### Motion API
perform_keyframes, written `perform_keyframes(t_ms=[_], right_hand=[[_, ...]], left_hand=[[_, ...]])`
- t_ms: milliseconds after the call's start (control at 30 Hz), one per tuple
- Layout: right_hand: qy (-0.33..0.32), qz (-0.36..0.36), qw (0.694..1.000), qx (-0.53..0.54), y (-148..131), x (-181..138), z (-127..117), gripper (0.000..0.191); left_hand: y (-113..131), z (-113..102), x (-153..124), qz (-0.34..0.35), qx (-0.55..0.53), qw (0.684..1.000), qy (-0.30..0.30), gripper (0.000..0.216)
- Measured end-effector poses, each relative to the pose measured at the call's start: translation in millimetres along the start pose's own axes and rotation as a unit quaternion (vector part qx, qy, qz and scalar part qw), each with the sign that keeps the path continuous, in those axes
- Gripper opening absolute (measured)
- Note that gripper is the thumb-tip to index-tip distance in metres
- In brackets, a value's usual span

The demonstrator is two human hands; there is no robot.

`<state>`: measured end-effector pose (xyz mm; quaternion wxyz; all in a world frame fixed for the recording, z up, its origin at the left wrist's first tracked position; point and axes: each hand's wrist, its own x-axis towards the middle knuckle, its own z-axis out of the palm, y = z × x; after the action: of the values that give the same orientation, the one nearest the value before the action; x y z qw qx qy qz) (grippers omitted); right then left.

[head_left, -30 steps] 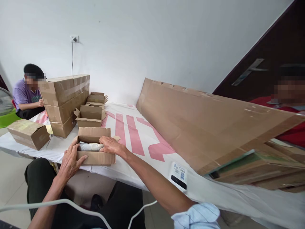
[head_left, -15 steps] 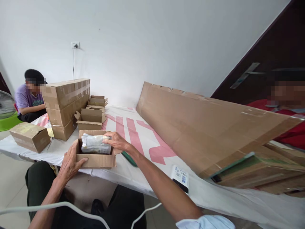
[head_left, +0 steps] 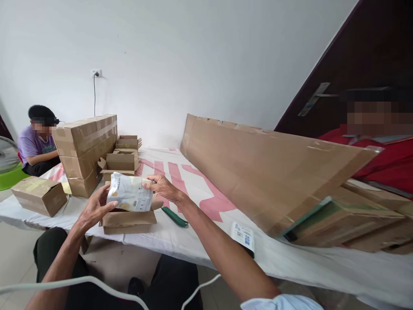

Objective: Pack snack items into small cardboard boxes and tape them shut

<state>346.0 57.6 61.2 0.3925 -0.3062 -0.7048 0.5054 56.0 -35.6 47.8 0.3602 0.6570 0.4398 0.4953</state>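
Observation:
A white printed pouch (head_left: pixel 130 193) is held above an open cardboard box (head_left: pixel 129 223) at the table's near edge. My left hand (head_left: pixel 97 207) grips the pouch's left side, thumb on the front and fingers behind it. At the upper right corner of the pouch, my right hand (head_left: pixel 164 187) pinches it between thumb and fingers. The pouch covers most of the box's inside, so its contents are hidden. Just right of the box lies a dark green tool (head_left: pixel 174 217) with a curved body, close to my right forearm.
Closed, taped boxes (head_left: pixel 85 150) stand stacked at the left, with a single box (head_left: pixel 39 194) before them. Open boxes (head_left: pixel 120 162) sit behind mine. A large cardboard sheet (head_left: pixel 258 168) leans at the right. A white device (head_left: pixel 242 237) lies near my right forearm. Two people sit nearby.
The pouch has come up out of the box and tilted to show its printed front. My left hand has moved from the box's side onto the pouch. The view has shifted slightly.

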Motion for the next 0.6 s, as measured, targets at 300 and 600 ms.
perform_keyframes(t_ms=[300,600], right_hand=[[0.033,-0.021,0.997,0.062,-8,-8,8,0.061],[-0.063,0.135,0.954,0.261,10,-28,28,0.056]], left_hand=[[-10,14,11,-0.012,-0.033,0.998,0.051,0.049],[10,3,16,0.236,0.194,0.951,0.057,0.017]])
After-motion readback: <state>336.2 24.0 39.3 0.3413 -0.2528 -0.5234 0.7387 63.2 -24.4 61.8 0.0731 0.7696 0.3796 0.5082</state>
